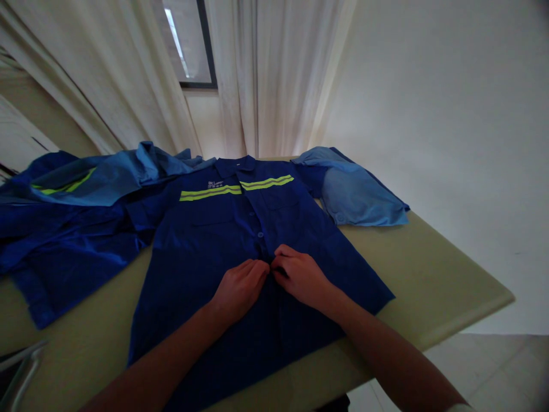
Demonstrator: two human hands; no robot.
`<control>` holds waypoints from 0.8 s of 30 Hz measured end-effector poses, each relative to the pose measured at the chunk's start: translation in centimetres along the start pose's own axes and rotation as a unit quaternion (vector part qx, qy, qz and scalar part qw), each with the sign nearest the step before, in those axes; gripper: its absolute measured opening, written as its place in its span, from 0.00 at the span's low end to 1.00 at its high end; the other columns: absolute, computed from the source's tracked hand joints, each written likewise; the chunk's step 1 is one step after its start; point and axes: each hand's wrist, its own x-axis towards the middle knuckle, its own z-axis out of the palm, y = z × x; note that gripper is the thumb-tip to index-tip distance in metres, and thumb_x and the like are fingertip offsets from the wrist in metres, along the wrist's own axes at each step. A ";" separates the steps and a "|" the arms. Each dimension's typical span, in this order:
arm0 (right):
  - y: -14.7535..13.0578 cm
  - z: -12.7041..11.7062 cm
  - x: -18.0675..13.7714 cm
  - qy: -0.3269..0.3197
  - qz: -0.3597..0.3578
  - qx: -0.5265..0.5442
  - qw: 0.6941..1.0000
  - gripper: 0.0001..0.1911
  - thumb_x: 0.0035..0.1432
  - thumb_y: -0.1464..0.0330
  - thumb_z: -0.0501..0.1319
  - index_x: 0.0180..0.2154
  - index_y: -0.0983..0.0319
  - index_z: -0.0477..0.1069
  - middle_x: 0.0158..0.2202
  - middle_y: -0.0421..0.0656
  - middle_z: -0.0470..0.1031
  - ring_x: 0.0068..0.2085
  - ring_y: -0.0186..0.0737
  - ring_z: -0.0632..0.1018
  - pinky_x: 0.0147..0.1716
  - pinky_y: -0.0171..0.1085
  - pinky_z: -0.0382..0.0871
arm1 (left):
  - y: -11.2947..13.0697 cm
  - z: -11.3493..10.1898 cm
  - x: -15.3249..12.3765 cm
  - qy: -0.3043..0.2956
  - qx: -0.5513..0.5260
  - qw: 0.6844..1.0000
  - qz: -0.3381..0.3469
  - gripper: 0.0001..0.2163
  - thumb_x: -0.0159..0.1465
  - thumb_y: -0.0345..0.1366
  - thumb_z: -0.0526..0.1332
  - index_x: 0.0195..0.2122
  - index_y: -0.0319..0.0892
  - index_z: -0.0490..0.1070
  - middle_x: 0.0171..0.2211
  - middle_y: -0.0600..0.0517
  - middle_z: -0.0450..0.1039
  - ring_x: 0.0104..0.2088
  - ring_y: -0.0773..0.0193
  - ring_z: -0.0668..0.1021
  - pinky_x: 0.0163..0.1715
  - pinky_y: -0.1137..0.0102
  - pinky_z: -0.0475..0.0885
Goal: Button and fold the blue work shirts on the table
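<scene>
From my remote seat I see a pale olive worktop [429,269] with a rounded corner, white curtains [274,74] hanging behind it, a dark-framed window [189,40] between them, a plain white wall [450,114] at right and light floor tiles [493,366] below. Lighting is dim.

Both bare forearms reached forward and converged, left hand [240,288] and right hand [300,276] lay palm-down just beside each other, knuckles up, fingers curled inward, fingertips pinched together at the gap between them.

Dk blue work shirt [206,240], yellow reflective chest stripes, flat on table, front up, collar far side.
</scene>
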 end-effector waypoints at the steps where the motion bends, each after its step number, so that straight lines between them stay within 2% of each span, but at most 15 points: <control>1: 0.0 0.1 0.0 -0.001 0.001 -0.012 1.000 0.06 0.66 0.73 0.64 0.42 0.61 0.79 0.47 0.43 0.76 0.40 0.37 0.79 0.42 0.35 0.70 | 0.0 0.0 0.1 -0.003 -0.034 0.999 -0.035 0.06 0.74 0.31 0.53 0.40 0.45 0.68 0.33 0.54 0.75 0.32 0.66 0.78 0.35 0.70 0.73; 3: 0.0 0.2 0.0 0.003 0.006 -0.029 1.000 0.05 0.66 0.73 0.64 0.41 0.61 0.79 0.47 0.43 0.76 0.39 0.36 0.79 0.41 0.35 0.70 | 0.1 -0.2 0.4 -0.018 -0.114 0.987 -0.112 0.02 0.73 0.34 0.57 0.43 0.46 0.67 0.35 0.55 0.77 0.34 0.65 0.80 0.36 0.70 0.75; 6: 0.2 0.2 0.0 0.011 0.008 -0.038 0.999 0.03 0.66 0.72 0.64 0.39 0.61 0.78 0.46 0.42 0.76 0.38 0.36 0.79 0.39 0.34 0.68 | 0.1 -0.4 0.8 -0.047 -0.213 0.954 -0.206 0.07 0.70 0.39 0.63 0.46 0.47 0.68 0.38 0.55 0.79 0.36 0.64 0.81 0.37 0.69 0.76; 8: 0.2 0.3 0.1 0.012 0.004 -0.039 0.999 0.03 0.65 0.72 0.65 0.38 0.61 0.78 0.45 0.41 0.76 0.38 0.35 0.78 0.38 0.34 0.67 | 0.0 -0.5 1.0 -0.058 -0.242 0.938 -0.239 0.07 0.68 0.39 0.64 0.45 0.47 0.68 0.37 0.56 0.79 0.36 0.64 0.81 0.37 0.69 0.75; 13: 0.2 0.4 0.0 0.002 0.005 -0.041 0.999 0.02 0.65 0.72 0.66 0.38 0.60 0.77 0.44 0.40 0.76 0.37 0.34 0.78 0.35 0.34 0.65 | -0.4 -0.6 1.3 -0.089 -0.247 0.934 -0.244 0.05 0.65 0.33 0.62 0.43 0.46 0.70 0.33 0.57 0.76 0.33 0.66 0.78 0.34 0.70 0.71; 17: 0.1 0.3 0.0 -0.011 0.005 -0.040 0.999 0.01 0.64 0.71 0.66 0.38 0.60 0.77 0.45 0.39 0.75 0.35 0.33 0.76 0.33 0.34 0.62 | -0.2 -0.9 1.6 -0.109 -0.239 0.932 -0.251 0.06 0.64 0.32 0.61 0.41 0.45 0.74 0.30 0.57 0.75 0.28 0.67 0.75 0.30 0.71 0.67; 24: 0.2 0.3 0.1 -0.008 -0.004 -0.024 1.000 0.01 0.64 0.71 0.66 0.39 0.60 0.76 0.45 0.40 0.74 0.36 0.33 0.76 0.34 0.34 0.62 | 0.4 -1.4 2.1 -0.112 -0.168 0.943 -0.266 0.07 0.62 0.32 0.62 0.39 0.45 0.79 0.34 0.54 0.79 0.33 0.63 0.77 0.38 0.68 0.70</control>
